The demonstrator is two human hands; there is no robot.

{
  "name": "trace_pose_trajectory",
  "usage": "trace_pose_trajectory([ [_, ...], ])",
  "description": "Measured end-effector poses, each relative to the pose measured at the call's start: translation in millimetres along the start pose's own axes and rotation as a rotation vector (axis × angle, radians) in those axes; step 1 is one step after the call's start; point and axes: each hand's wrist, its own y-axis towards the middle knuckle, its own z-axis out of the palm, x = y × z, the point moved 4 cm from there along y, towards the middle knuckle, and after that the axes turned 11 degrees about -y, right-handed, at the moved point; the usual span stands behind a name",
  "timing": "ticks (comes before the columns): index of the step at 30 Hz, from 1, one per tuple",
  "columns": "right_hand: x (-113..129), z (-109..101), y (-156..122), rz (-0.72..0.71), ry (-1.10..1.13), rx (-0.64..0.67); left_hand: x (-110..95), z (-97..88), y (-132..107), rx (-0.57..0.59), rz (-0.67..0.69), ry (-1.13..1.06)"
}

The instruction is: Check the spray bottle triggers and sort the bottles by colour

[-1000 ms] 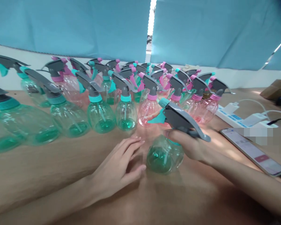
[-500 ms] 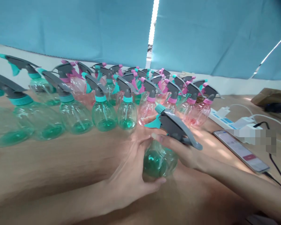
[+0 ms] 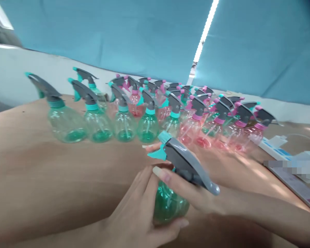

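Observation:
A green see-through spray bottle (image 3: 172,203) with a grey and turquoise trigger head is held low in the middle of the view, its nozzle pointing up and left. My left hand (image 3: 139,203) wraps the bottle's body from the left, thumb underneath. My right hand (image 3: 193,187) closes around the neck just below the trigger head, and its thumb lies across the front. Some right-hand fingers are hidden behind the head. Past my hands stands a row of upright green spray bottles (image 3: 125,129), continued on the right by pink spray bottles (image 3: 204,134).
More spray bottles stand in rows behind the front one. At the right lie a white power strip (image 3: 276,150) with plugs and a phone (image 3: 297,189). The wooden table (image 3: 41,165) reaches toward a white wall and a blue curtain (image 3: 134,38).
My view has turned left, so the bottle rows and phone appear farther right. Both hands still hold the green spray bottle, now lower in the view.

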Motion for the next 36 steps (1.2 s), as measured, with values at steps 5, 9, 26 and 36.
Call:
trace_pose_trajectory([
  [5, 32, 26, 25, -0.009, 0.255, 0.233, 6, -32.5, -27, -0.085, -0.065, 0.065],
  [9, 49, 43, 49, -0.081, 0.169, 0.334, 12, -63.7, -52, -0.204, -0.094, 0.088],
  [26, 110, 54, 201, -0.31, -0.316, 0.045, 90, -209.8, -144, -0.61, -0.414, 0.385],
  [36, 118, 87, 268, -0.367, -0.74, -0.117, 143, -269.9, -124, -0.746, -0.386, 0.337],
])
